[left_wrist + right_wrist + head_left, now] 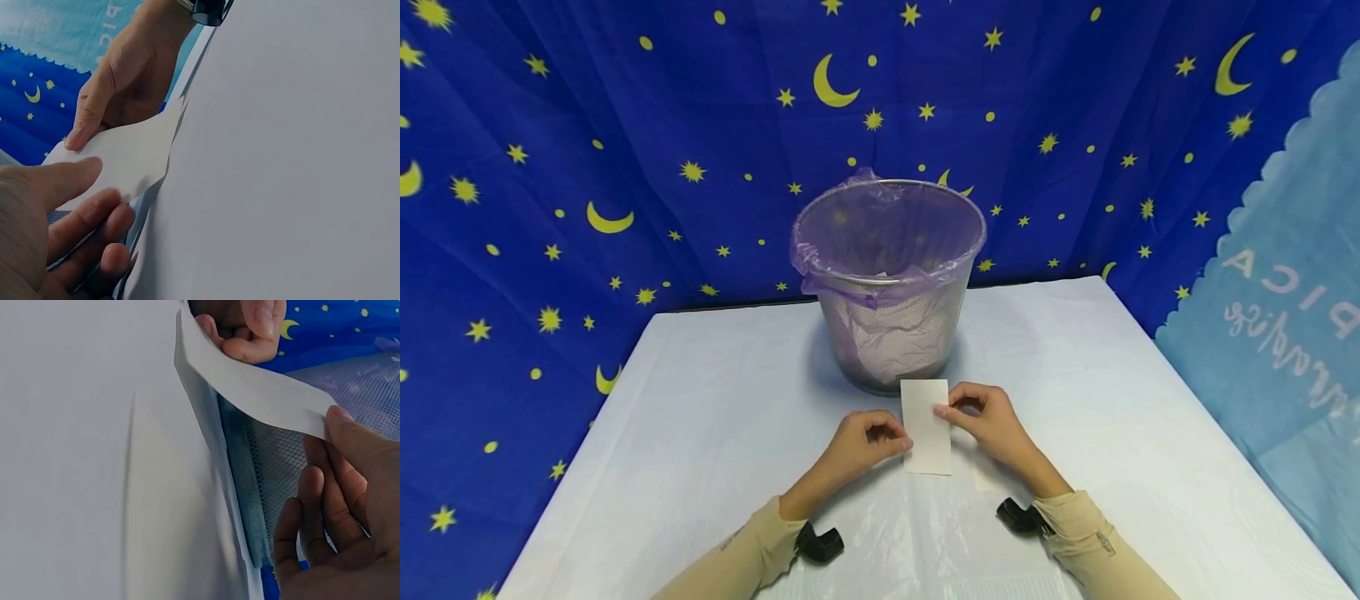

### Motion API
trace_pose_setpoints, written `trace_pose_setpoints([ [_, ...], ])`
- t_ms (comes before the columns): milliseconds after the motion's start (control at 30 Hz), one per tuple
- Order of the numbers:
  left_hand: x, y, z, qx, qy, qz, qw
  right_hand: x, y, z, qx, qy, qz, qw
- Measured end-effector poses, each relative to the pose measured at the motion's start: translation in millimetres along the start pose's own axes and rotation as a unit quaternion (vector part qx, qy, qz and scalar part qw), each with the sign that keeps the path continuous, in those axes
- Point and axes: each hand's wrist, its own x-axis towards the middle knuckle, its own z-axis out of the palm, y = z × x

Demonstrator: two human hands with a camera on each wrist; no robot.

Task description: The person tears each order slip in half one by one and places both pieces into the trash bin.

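Observation:
A small white rectangular sheet of paper [927,429] is held up between both hands, in front of the bin. My left hand [863,443] pinches its left edge; in the left wrist view the thumb [78,175] lies on top of the paper. With the thumb on its face, my right hand [992,421] pinches the right edge higher up. The sheet bends slightly in the right wrist view. Another pale sheet [165,531] lies on the table below the right hand and is partly hidden by that arm in the head view.
A silver mesh wastebasket [898,333] with a purple plastic liner [820,262] stands just beyond the hands. Some whitish stuff shows through its mesh. The white-covered table [722,392] ends at a blue star-and-moon curtain [625,167]. A light blue cloth [1292,292] hangs at right.

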Motion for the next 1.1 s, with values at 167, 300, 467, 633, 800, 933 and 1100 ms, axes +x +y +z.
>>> trace_pose_setpoints([
  [167,-0.2,2.4,0.5,-0.008,0.018,-0.008,0.9998,0.8,0.2,0.6,0.028,0.010,-0.005,0.9995],
  [300,0.3,1.2,0.4,-0.004,0.017,-0.003,0.9998,1.4,-0.5,1.3,0.047,0.015,0.004,0.9988],
  [467,-0.1,-0.8,-0.1,-0.014,0.021,-0.001,0.9997,1.6,-2.4,2.1,0.052,0.015,0.013,0.9984],
  [633,-0.4,-3.4,-0.7,-0.050,0.060,-0.025,0.9966,1.2,-2.5,2.0,0.040,0.014,0.023,0.9988],
  [800,0.2,-5.8,-0.3,-0.098,0.110,-0.045,0.9880,-1.1,-2.6,2.3,0.010,-0.009,0.034,0.9993],
  [933,1.3,-6.0,-0.2,-0.129,0.129,-0.048,0.9821,-2.0,-4.2,3.5,-0.007,-0.036,0.029,0.9989],
  [1100,1.8,-5.6,-0.7,-0.143,0.139,-0.044,0.9790,-2.7,-6.9,4.6,-0.024,-0.055,0.036,0.9975],
])
